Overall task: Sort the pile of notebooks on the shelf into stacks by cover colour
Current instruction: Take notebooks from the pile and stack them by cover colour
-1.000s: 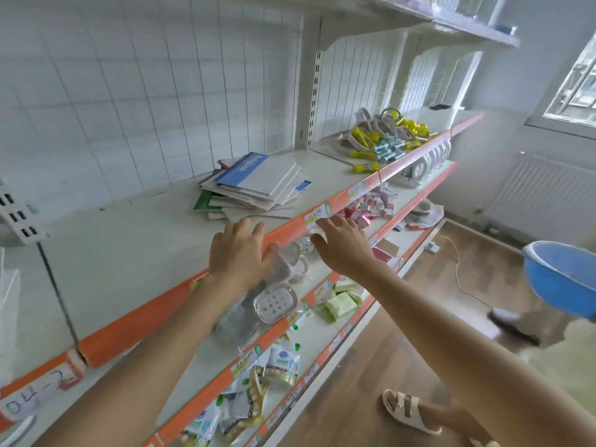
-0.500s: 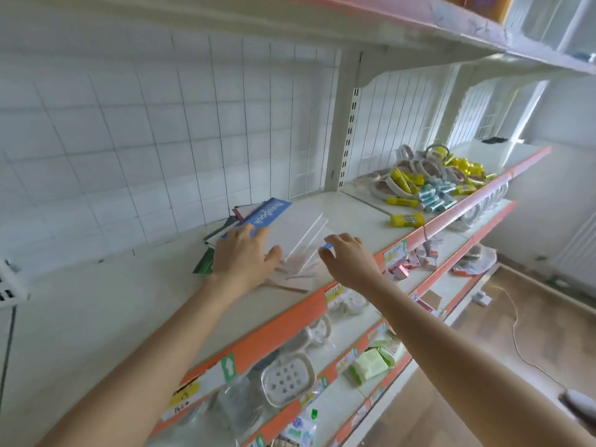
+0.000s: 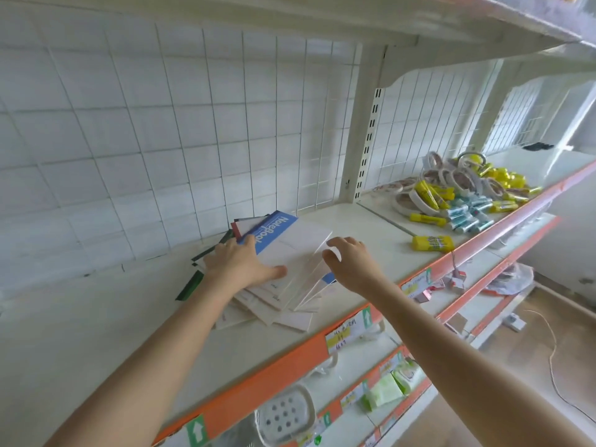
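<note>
While left fingers (image 3: 250,241) lie spread on the notebooks (image 3: 301,241), right fingers (image 3: 336,242) hover apart alongside.

White metal shelves (image 3: 371,227) with orange front strips (image 3: 290,366) stand against a white wire-grid back panel (image 3: 161,124). At lower right, a wooden floor (image 3: 574,366) with a thin cable (image 3: 552,359) meets a pale wall (image 3: 574,227). The light is bright and even.
</note>
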Demonstrator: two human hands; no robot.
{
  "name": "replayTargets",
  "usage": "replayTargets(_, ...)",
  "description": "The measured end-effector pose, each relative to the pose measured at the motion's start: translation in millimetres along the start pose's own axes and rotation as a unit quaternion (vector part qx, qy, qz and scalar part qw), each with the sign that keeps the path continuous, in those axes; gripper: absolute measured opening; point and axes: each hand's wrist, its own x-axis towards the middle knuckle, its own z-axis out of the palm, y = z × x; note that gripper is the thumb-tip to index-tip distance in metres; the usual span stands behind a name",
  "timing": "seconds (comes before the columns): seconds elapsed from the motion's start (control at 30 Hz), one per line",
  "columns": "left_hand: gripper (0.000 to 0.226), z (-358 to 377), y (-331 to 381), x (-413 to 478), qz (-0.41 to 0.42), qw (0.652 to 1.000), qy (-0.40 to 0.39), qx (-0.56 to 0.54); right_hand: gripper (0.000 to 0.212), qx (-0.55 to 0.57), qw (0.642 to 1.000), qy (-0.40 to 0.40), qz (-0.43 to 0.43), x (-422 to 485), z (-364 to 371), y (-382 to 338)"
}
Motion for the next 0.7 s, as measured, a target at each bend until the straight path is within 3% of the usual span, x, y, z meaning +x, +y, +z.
replayTargets(0.17, 0.108, -6, 6, 2, -0.062, 0.998, -0.028, 0.021, 0.039, 0.008, 0.999, -0.012, -0.030, 16, -3, 10)
replayTargets(0.3, 0.121, -15, 9, -4, -0.119, 0.990, 0.001, 0.070, 0.039, 0.019, 0.999, -0.019, -0.045, 26, -10, 14)
replayTargets(0.43, 0.084, -22, 2, -10, -0.160, 0.984, 0.056, 0.053, 0.039, 0.028, 0.997, -0.034, -0.067, 27, -12, 20)
replayTargets(0.53, 0.056, -19, -2, -19, -0.166, 0.978, 0.118, -0.055, 0.039, 0.027, 0.995, -0.047, -0.089, 25, -10, 22)
replayTargets(0.7, 0.035, -4, -23, -42, -0.196, 0.937, 0.174, -0.230, 0.039, 0.023, 0.989, -0.067, -0.130, 24, -5, 14)
